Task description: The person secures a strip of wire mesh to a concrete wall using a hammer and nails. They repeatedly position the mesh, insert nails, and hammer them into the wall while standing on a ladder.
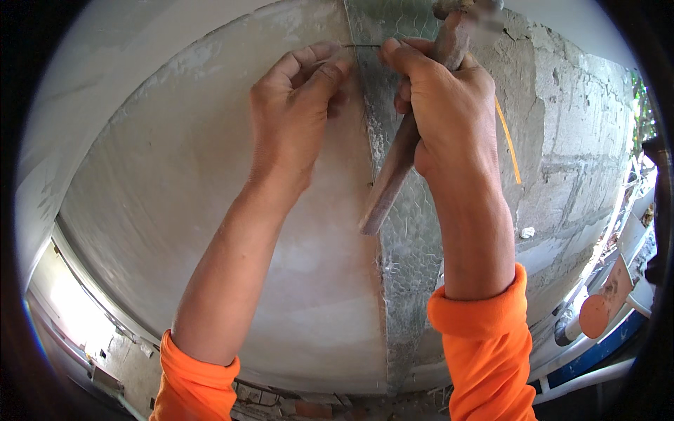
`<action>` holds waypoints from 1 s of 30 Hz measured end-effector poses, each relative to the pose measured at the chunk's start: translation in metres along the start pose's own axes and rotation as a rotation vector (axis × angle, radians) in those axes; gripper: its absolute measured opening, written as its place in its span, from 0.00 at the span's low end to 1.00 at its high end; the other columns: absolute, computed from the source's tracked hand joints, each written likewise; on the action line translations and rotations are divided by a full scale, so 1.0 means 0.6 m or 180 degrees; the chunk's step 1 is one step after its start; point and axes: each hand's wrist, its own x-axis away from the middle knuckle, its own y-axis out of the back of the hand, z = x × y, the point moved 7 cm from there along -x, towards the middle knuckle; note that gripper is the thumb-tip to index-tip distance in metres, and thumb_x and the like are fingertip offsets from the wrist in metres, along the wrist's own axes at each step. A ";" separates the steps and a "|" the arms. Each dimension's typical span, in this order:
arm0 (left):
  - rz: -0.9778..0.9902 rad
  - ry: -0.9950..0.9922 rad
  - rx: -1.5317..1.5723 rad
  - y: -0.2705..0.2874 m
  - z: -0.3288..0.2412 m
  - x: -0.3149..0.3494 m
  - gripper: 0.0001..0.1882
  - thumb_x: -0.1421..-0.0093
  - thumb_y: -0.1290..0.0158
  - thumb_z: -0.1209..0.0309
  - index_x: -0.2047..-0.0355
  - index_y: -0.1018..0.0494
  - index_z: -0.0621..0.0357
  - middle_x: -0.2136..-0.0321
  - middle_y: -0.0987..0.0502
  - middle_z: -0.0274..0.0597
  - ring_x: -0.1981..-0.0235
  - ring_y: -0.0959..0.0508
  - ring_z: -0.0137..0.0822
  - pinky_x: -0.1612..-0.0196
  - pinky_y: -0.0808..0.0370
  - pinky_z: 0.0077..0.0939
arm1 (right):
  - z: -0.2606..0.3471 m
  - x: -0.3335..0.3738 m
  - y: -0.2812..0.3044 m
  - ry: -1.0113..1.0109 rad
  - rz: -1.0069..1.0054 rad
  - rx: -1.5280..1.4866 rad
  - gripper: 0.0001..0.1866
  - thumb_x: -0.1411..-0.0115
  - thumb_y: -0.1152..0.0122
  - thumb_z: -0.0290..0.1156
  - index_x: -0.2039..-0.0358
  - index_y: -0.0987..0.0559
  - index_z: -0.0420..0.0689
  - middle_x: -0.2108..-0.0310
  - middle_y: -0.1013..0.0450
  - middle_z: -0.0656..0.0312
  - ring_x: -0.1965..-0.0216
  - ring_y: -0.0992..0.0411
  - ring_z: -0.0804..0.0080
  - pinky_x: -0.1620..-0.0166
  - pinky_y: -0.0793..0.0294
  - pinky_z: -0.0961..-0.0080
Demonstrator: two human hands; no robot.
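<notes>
My left hand (pixel 298 105) pinches one end of a thin wire (pixel 364 46) against the top of a strip of wire mesh (pixel 407 238) that runs down the wall. My right hand (pixel 442 98) grips the wooden handle of a hammer (pixel 397 165). Its fingertips touch the other end of the wire. The hammer's head points up at the top edge, and the handle slants down to the left between my hands. Both forearms wear orange sleeves.
Left of the mesh the wall is smooth grey plaster (pixel 210 210). Right of it are bare concrete blocks (pixel 562 140) with a thin orange string (pixel 509 144). Pipes and an orange disc-shaped thing (pixel 597 312) lie at the lower right.
</notes>
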 end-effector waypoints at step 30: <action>0.0639 -0.3026 -0.1411 -0.027 -0.097 -0.009 0.11 0.43 0.37 0.82 0.59 0.22 0.67 0.64 0.17 0.52 0.62 0.13 0.45 0.60 0.15 0.32 | 0.011 0.047 -0.023 0.0585 0.0188 0.0024 0.14 0.40 0.38 0.26 0.57 0.14 0.34 0.80 0.28 0.66 0.79 0.32 0.81 0.73 0.34 0.79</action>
